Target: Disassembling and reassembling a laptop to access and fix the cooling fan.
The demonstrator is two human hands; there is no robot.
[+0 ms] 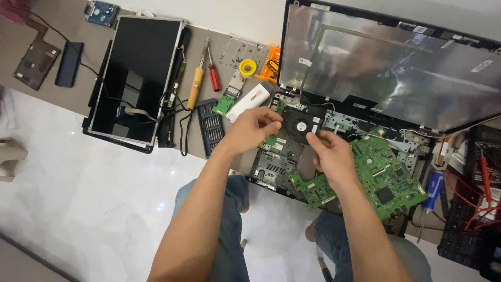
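Our left hand (254,127) and right hand (329,151) both pinch narrowly at opposite edges of the black cooling fan (298,125), which sits in the opened laptop base (271,169) near the worktop's front edge, just beside the green motherboard (383,175). We judge it best to lift evenly from both sides, keeping the fan level and watching that its thin cable does not snag.
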